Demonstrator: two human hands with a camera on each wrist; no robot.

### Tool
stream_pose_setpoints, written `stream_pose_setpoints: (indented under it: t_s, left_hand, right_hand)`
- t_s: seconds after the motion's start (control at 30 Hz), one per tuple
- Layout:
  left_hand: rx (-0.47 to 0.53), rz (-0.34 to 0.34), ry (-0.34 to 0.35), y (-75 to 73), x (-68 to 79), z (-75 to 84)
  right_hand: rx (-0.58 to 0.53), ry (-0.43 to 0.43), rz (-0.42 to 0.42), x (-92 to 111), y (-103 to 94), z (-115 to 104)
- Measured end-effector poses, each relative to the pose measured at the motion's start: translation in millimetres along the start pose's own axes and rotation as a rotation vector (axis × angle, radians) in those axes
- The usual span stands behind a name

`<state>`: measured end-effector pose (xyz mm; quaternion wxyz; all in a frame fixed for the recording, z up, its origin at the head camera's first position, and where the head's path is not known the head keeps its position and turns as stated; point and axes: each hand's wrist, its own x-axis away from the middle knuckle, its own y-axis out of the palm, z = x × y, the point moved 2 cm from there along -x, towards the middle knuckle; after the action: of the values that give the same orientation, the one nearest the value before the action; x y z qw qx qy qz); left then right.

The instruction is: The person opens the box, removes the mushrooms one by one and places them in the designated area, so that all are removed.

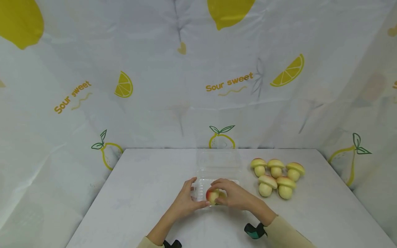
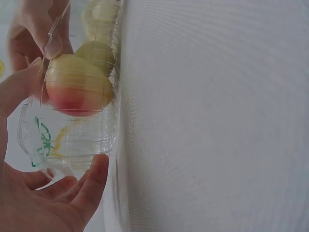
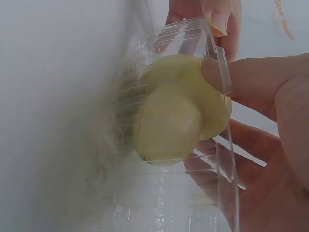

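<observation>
A clear plastic clamshell box [image 1: 201,186] stands on the table with its lid [image 1: 218,159] folded back. My left hand [image 1: 189,198] grips the box's left end, thumb at the front rim and fingers along the side. Inside lies a yellow mushroom-shaped piece [image 1: 212,196] with a red blush on its rounded cap. My right hand [image 1: 237,194] reaches in over the right end and holds this piece between thumb and fingers. Through the box wall, the left wrist view shows the blushed cap [image 2: 79,87], while the right wrist view shows the pale stem [image 3: 169,123].
Several more mushroom-shaped pieces [image 1: 276,168] stand in two rows on the table, right of the box. Behind the white tabletop [image 1: 149,179] hangs a lemon-printed cloth [image 1: 155,113]. Dark straps [image 1: 255,230] sit at both wrists.
</observation>
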<state>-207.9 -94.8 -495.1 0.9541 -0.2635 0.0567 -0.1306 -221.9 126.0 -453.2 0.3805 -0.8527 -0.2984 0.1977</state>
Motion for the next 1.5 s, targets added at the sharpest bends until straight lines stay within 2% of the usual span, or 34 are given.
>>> stream_pose_setpoints:
  t_s: [0.23,0.53,0.8,1.07,1.37,1.5]
  left_hand:
    - [0.021,-0.009,-0.005,1.4,0.1,-1.1]
    - [0.011,-0.015,-0.034,1.9,2.5,1.6]
    - [0.010,-0.017,-0.036,2.1,3.0,1.6]
    - [0.004,-0.005,-0.052,2.3,2.7,0.7]
    - [-0.002,0.001,-0.041,1.0,1.6,1.6]
    - [-0.009,0.005,-0.034,0.6,1.0,2.0]
  right_hand:
    - [0.019,-0.048,0.036,-1.2,2.1,5.6]
    - [-0.083,-0.022,0.053,-5.5,4.8,11.3]
    - [-0.099,-0.007,0.093,-6.3,6.0,12.3]
    - [-0.088,-0.010,0.138,0.4,-2.7,8.5]
    - [-0.008,-0.066,0.195,8.7,-16.7,3.0]
    - [-0.008,-0.079,0.210,11.9,-22.6,0.3]
